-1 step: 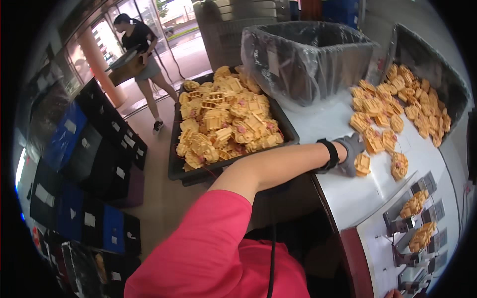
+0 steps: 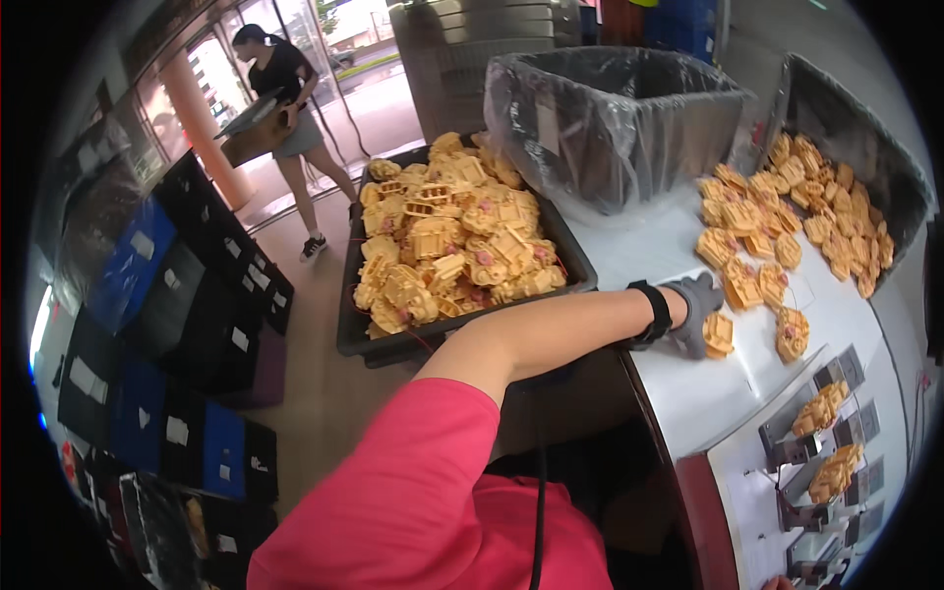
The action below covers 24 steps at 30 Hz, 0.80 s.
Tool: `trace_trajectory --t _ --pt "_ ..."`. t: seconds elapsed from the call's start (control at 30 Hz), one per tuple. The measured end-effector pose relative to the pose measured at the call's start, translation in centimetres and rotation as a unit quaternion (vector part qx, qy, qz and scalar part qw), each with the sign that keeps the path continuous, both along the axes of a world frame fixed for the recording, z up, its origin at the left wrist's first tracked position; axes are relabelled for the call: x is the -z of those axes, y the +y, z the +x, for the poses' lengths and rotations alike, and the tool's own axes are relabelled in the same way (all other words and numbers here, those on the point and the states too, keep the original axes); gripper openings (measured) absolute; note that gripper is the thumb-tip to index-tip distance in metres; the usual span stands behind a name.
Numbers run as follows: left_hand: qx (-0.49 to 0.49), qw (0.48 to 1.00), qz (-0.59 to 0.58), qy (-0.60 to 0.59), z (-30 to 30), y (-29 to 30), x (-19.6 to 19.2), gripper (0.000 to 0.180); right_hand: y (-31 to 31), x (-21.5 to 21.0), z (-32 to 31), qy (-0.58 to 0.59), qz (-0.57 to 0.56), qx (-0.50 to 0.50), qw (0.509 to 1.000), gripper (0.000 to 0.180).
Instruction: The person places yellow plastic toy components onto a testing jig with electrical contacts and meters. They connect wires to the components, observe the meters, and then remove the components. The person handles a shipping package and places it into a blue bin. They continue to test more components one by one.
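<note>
My left hand point(image 2: 694, 307), in a grey glove with a black wrist band, reaches across the white table point(image 2: 688, 393) and grips an orange waffle-like plastic piece point(image 2: 719, 334) at its fingertips. A second loose piece point(image 2: 792, 334) lies just to its right. Beyond the hand, a heap of the same orange pieces point(image 2: 787, 216) spreads over the table. A black tray point(image 2: 354, 339) heaped with more orange pieces point(image 2: 447, 246) stands to the left of my forearm. My right hand is out of sight.
A plastic-lined grey bin point(image 2: 610, 118) stands behind the table. A white board with black clips point(image 2: 816, 442) holding orange pieces lies at lower right. Stacked black and blue crates point(image 2: 167, 324) line the left. A person point(image 2: 280, 108) carrying a box walks at the far left.
</note>
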<state>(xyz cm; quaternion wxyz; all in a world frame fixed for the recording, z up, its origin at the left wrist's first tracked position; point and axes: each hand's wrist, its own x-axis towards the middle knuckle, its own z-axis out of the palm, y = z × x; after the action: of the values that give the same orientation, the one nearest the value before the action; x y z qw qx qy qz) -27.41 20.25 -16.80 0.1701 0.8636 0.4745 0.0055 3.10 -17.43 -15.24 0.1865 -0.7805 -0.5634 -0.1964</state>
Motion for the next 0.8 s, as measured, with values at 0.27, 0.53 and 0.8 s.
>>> trace_trajectory --t 0.27,0.53,0.8 --pt "-0.104 0.973 -0.127 -0.161 -2.9 -1.1 -0.8 0.094 -0.4 1.4 2.4 -0.024 -0.048 -0.035 0.998 0.024" --pt "-0.042 0.759 -0.386 -0.522 -2.9 -5.6 -7.1 0.062 -1.1 3.5 6.0 -0.087 -0.129 -0.076 0.985 0.044" --pt "0.202 0.579 -0.544 -0.572 5.4 -6.5 -9.9 0.02 -1.1 9.3 11.6 0.285 0.32 -0.055 0.902 0.031"
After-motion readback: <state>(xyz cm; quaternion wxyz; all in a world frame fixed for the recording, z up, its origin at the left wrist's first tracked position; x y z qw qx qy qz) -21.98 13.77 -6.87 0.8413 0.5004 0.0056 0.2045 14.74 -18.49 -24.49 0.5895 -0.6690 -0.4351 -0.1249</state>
